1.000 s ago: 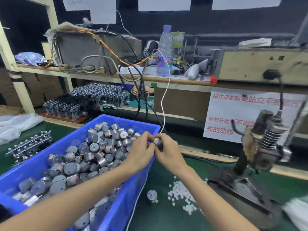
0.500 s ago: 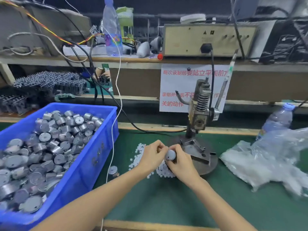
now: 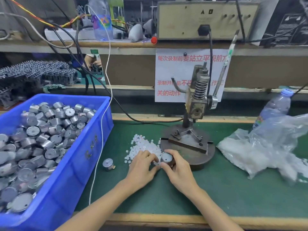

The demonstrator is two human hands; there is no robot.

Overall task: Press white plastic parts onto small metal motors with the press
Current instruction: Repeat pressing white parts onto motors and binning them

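Note:
My right hand (image 3: 179, 170) grips a small round metal motor (image 3: 166, 158), flat face up, just in front of the press base. My left hand (image 3: 143, 165) rests with curled fingertips in the pile of small white plastic parts (image 3: 144, 145) on the green mat; whether it pinches one I cannot tell. The hand press (image 3: 198, 100) stands behind on a round metal base (image 3: 205, 155), its lever raised to the right. One loose motor (image 3: 108, 164) lies on the mat left of my hands.
A blue bin (image 3: 90, 147) full of motors fills the left. A crumpled clear plastic bag (image 3: 266, 150) and a plastic bottle (image 3: 275, 109) lie at the right. A white cable (image 3: 101, 130) hangs over the bin's edge. A shelf with equipment runs behind.
My hands carried the motor from over the blue bin to the mat in front of the press. My left hand has dropped from the motor into the white parts pile.

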